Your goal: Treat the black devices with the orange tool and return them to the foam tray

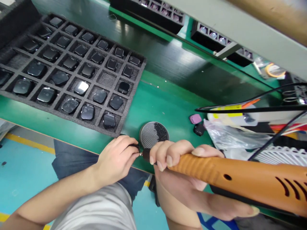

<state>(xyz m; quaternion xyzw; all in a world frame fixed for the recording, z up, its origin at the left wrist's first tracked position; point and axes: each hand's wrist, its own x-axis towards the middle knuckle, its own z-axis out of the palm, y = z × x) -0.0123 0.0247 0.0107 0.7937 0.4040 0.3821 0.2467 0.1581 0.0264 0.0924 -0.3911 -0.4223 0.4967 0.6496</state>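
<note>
**Driver and dark piece meeting between two hands**

As seen from beside the worker: the left hand (117, 158) pinches a small dark piece (133, 146), mostly hidden by the fingers. The right hand (174, 183) is wrapped round an orange driver (249, 177), its dark nose (146, 154) pointing left at the pinch. The bit (141, 154) ends just beside the left fingertips; whether it is seated in anything, I cannot tell.

The step appears to be driving or loosening a small fastener. Good practice would be to keep the bit square to the piece, press lightly, and brace the left wrist so that a slip does not reach the fingertips.

Just beyond the grip stands a round dish (146, 134) with tiny dark bits on its right half; the driver's nose passes close to its near rim, so a sideways swing could jog it. Left of and beyond the grip, a foam tray (107, 80) of dark watch-like units (87, 111) brings its near corner close to the left knuckles. The table's front edge runs beneath the hands. Beyond the dish, the green tabletop (165, 99) offers the most room; to the right, a plastic bag (223, 135) and a black cable (240, 110) crowd the driver's side.
</note>
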